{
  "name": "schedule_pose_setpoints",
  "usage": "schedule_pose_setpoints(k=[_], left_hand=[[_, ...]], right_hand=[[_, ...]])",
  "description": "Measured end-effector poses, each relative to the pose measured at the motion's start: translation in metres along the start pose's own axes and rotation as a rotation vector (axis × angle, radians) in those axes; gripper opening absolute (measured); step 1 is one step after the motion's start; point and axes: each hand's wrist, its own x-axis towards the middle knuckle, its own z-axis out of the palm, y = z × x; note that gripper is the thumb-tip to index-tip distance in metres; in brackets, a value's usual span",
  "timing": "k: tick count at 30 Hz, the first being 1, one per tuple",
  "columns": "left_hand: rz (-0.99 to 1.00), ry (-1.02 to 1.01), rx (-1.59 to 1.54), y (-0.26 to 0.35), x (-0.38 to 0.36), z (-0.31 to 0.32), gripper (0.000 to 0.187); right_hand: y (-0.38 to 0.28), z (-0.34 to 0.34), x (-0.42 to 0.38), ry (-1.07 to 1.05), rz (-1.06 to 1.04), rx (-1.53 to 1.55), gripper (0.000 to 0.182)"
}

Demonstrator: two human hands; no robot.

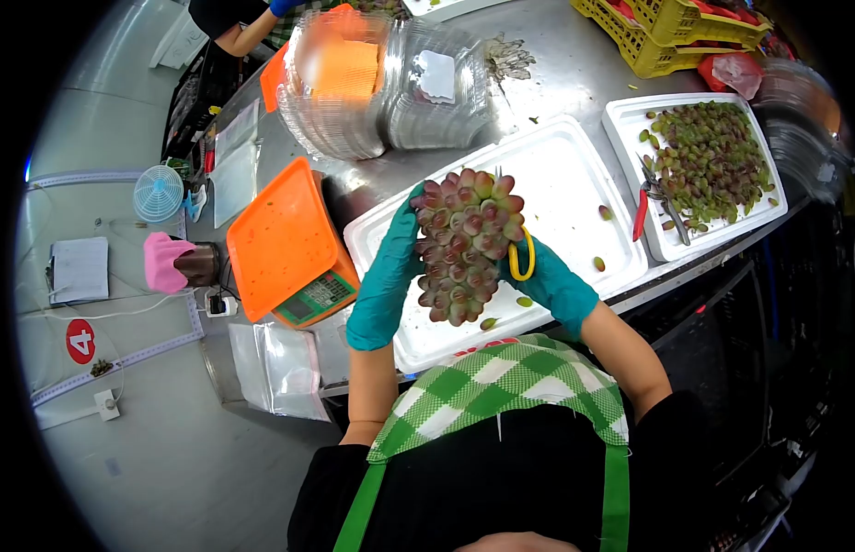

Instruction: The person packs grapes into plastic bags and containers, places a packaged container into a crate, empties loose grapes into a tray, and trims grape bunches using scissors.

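Note:
A large bunch of reddish-green grapes (466, 241) is held up over a white foam tray (565, 175). My left hand (390, 276), in a teal glove, grips the bunch from its left side; the fingertips are hidden behind it. On the other side my right hand (554, 283), gloved alike, is closed on yellow-handled scissors (532, 255). The scissors' handle loop shows beside the grapes, and a thin tip shows above them. Several loose grapes (599, 264) lie in the tray below.
Left of the tray stands an orange scale (285, 244), with plastic bags (278, 368) in front. Clear clamshell boxes (436, 87) are stacked behind. At right, another tray (630, 120) holds loose grapes and red-handled pruners (641, 213). Yellow crates (657, 60) stand beyond; a co-worker's arm (248, 37) is at top left.

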Motion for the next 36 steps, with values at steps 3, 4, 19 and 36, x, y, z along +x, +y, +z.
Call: schedule_pose_setpoints(k=[3, 4, 19, 36], left_hand=[[0.112, 0.039, 0.072, -0.011, -0.001, -0.011, 0.053], [0.176, 0.038, 0.07, -0.017, 0.001, -0.018, 0.053], [0.218, -0.434, -1.009, -0.109, 0.023, -0.035, 0.078], [0.478, -0.202, -0.982, -0.076, 0.031, -0.016, 0.064]], right_hand=[[-0.006, 0.007, -0.002, -0.088, -0.054, -0.156, 0.042], [-0.006, 0.007, -0.002, -0.123, -0.108, -0.262, 0.043], [-0.044, 0.079, -0.006, 0.16, -0.17, -0.748, 0.042], [0.003, 0.069, -0.013, 0.177, -0.586, -1.093, 0.068]])
